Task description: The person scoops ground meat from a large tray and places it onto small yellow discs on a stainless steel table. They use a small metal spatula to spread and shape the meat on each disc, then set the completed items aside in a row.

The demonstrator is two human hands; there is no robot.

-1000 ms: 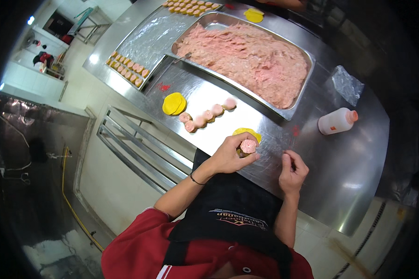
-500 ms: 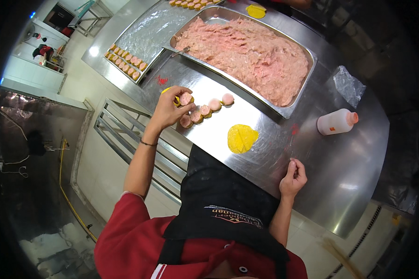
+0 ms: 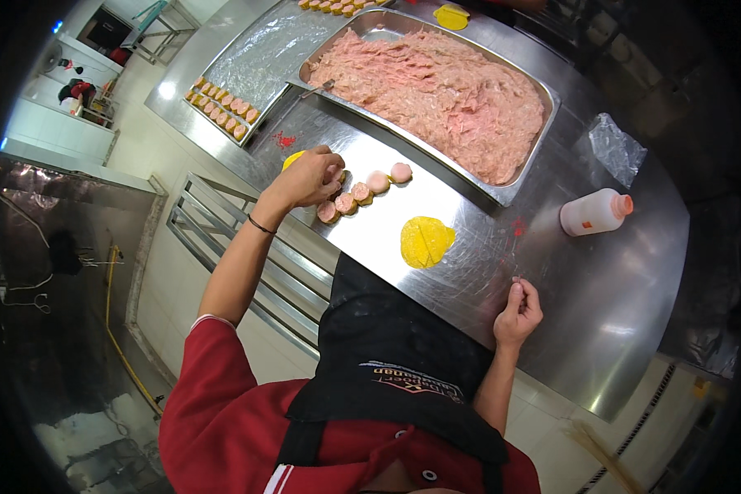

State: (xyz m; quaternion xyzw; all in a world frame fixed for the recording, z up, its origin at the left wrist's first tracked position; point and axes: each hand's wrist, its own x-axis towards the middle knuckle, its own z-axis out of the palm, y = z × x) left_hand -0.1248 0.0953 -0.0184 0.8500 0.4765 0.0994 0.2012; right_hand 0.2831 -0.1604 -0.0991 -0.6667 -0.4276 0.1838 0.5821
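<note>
My left hand [image 3: 311,178] is closed, palm down, over a small yellow-skinned dumpling [image 3: 335,174] topped with pink filling, mostly hidden by its fingers. Beside it a short row of similar dumplings [image 3: 361,193] stands on the steel table [image 3: 477,284], several with open pink tops. A bit of yellow wrapper [image 3: 292,159] shows beyond the knuckles. Closer to me lies a stack of round yellow wrappers [image 3: 426,242]. Over the table's front edge, my right hand [image 3: 519,314] pinches thumb and finger together; a tiny thing at the tips is too small to name.
A deep steel tray [image 3: 509,196] of pink minced meat [image 3: 436,99] sits behind the row. Left of it, a film-lined tray [image 3: 251,62] carries more dumplings. A white bottle with an orange cap [image 3: 593,214] and a crumpled clear plastic bag [image 3: 617,151] are at right.
My left hand has turned over and come down slightly right with the dumpling, covering it with the fingers. My right hand has stayed nearly still.
</note>
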